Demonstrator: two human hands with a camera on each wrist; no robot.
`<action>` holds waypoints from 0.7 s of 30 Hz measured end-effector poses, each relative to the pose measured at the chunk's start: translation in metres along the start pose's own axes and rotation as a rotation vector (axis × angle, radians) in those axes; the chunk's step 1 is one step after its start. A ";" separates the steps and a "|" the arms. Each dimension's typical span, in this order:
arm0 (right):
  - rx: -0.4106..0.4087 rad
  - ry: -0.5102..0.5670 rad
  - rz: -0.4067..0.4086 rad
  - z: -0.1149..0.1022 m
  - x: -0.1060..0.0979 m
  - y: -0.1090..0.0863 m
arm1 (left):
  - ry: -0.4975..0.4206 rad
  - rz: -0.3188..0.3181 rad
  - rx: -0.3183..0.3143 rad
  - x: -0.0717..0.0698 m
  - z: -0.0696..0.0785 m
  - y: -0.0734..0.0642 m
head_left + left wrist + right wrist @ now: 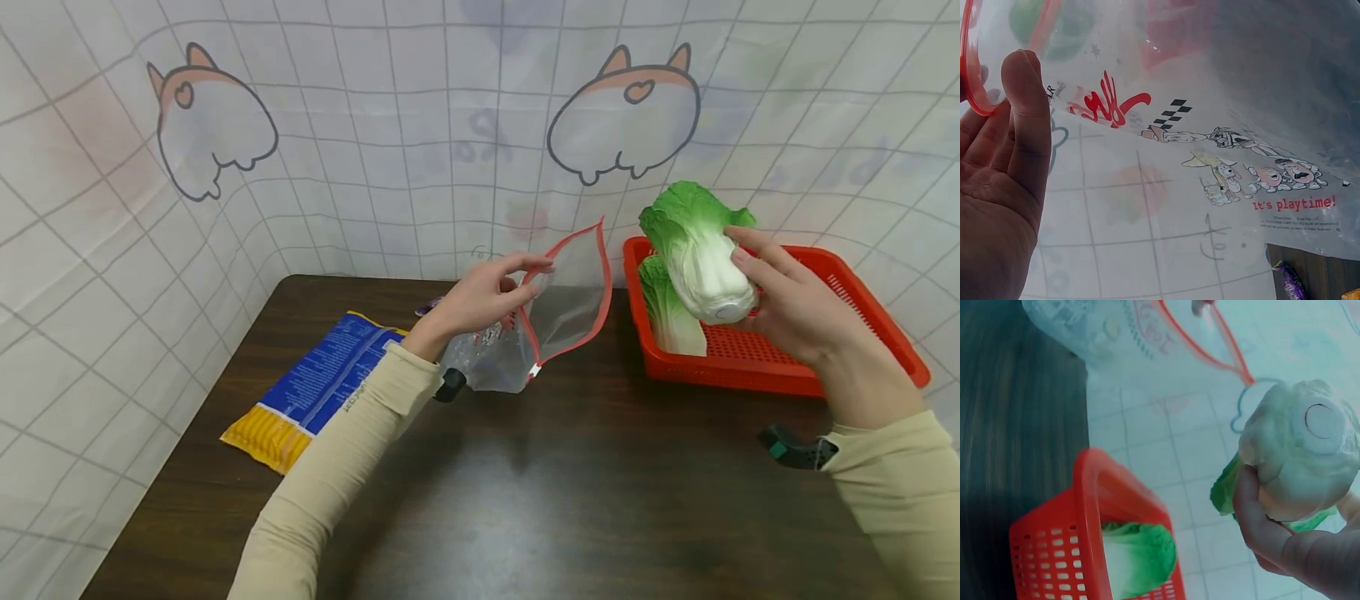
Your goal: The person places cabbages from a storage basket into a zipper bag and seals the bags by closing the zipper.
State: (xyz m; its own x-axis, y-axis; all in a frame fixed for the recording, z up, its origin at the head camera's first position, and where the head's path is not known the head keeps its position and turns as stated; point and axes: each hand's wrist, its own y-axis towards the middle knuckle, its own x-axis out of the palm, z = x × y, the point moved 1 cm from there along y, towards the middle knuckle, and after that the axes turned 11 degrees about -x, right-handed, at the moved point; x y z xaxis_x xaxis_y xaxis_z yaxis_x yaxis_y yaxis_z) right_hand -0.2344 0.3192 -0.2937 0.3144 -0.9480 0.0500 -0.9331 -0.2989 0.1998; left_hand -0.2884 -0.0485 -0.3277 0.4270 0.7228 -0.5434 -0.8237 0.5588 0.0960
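Observation:
My left hand [491, 292] pinches the red-edged rim of a clear zip bag [566, 312], whose mouth gapes toward the right. In the left wrist view the bag [1229, 144] shows printed cartoon figures and red lettering, and the thumb lies against the rim. My right hand [802, 308] grips a Chinese cabbage [708, 267], green leaves up and white base toward me, above a red plastic basket [750, 375]. A second cabbage [671, 312] lies inside the basket at its left end. The right wrist view shows the held cabbage's round base [1322, 422] close up.
A blue and yellow packet [330, 375] lies on the dark wooden table [510, 500] left of the bag, partly behind the left sleeve. A small purple wrapped item [1291, 281] is near the bag. A grid-patterned cloth [420, 125] hangs behind the table.

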 end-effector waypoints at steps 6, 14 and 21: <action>-0.096 0.018 -0.049 -0.005 0.017 -0.003 | 0.010 0.007 -0.005 0.000 0.001 0.000; -0.196 -0.041 -0.100 -0.013 0.036 -0.006 | 0.015 0.011 0.000 -0.001 0.002 0.002; -0.200 -0.085 -0.133 -0.014 0.048 -0.010 | 0.005 0.015 0.004 -0.002 0.001 0.003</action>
State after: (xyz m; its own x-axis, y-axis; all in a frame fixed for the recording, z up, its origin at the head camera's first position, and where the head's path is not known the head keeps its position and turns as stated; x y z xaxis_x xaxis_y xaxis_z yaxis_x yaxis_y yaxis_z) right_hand -0.2080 0.2783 -0.2792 0.4085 -0.9100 -0.0710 -0.8285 -0.4023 0.3896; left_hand -0.2915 -0.0477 -0.3254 0.4129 0.7292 -0.5458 -0.8286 0.5495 0.1073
